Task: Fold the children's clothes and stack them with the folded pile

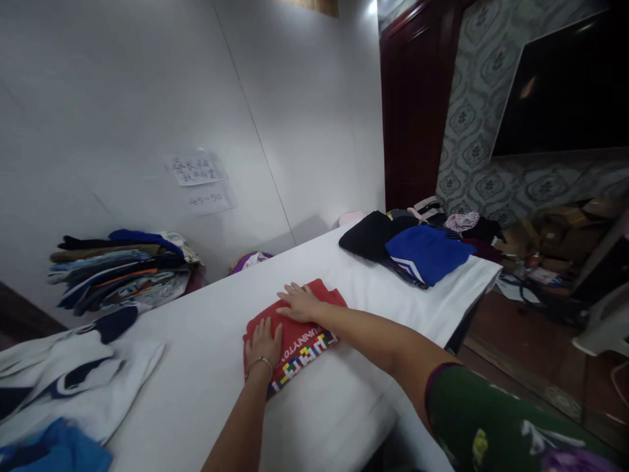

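A folded red garment [314, 331] with a multicoloured block print and white lettering lies on the white table [206, 367]. My left hand [264, 343] rests flat on its near left part, fingers stretched out, a thin bracelet on the wrist. My right hand [299, 303] lies flat on the garment's far edge, fingers spread. Neither hand grips anything.
A white and navy garment [73, 387] and a blue one [54, 449] lie at the table's left. Black [368, 236] and blue [427, 252] folded clothes sit at the far right end. A stack of folded clothes [118, 269] stands against the wall. Clutter covers the floor at right.
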### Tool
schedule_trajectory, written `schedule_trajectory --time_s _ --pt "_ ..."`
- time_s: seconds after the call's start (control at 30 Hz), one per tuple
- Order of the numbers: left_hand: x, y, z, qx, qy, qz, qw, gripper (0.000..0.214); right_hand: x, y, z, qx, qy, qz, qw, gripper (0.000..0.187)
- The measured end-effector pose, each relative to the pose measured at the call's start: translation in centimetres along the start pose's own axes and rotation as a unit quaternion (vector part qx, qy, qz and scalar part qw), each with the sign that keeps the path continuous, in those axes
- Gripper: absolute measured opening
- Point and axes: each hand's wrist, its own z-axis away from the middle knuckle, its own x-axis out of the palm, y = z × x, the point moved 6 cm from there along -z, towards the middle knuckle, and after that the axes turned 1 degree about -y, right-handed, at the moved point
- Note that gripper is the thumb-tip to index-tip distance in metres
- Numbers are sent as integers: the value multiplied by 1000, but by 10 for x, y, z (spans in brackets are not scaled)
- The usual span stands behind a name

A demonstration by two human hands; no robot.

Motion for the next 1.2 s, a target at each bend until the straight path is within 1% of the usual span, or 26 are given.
schedule_trajectory --time_s 0.1,0.17,0.3,0.4,0.53,0.67,0.77,0.83,0.9,0.93,0.97,1.0,1.07,1.1,1.13,1.2 --pt "0 0 3 -2 -4 -2 1000 60 16 19 -16 31 -39 14 999 68" --pt "0 2 6 -6 -11 4 1000 60 23 35 -20 50 -47 13 998 70" --pt "-1 5 10 -15 -10 15 1000 59 26 65 -24 80 -38 8 996 65" --pt "1 5 12 -21 -13 23 999 59 23 88 -21 120 -30 5 992 60" --pt "3 5 14 -20 -13 40 999 60 21 120 -8 168 -30 -4 985 55" --pt "3 7 16 -18 -7 59 998 61 21 141 10 178 -24 -17 984 51" --pt "3 6 17 -20 -8 94 995 61 20 149 28 175 -16 -39 984 48" --pt "3 5 17 -22 -11 125 992 61 18 151 43 166 -13 -63 984 43" --pt "4 4 17 -25 -14 151 988 60 15 149 61 159 -7 -89 983 43" --pt "3 4 16 -27 -15 161 986 59 13 148 71 163 7 -126 978 44" --pt "3 4 16 -28 -15 170 985 58 11 147 82 173 26 -185 967 47" --pt "3 4 15 -30 -15 177 984 56 10 146 94 187 49 -257 947 50" --pt "1 3 14 -35 -17 195 980 51 8 143 118 215 96 -397 887 54" --pt "1 1 12 -42 -18 208 977 48 8 140 129 222 114 -440 863 54" --pt "0 -1 11 -52 -18 220 974 46 8 137 140 224 126 -456 852 52" --pt "-3 -11 10 -81 -15 238 968 43 7 132 160 225 151 -449 852 48"
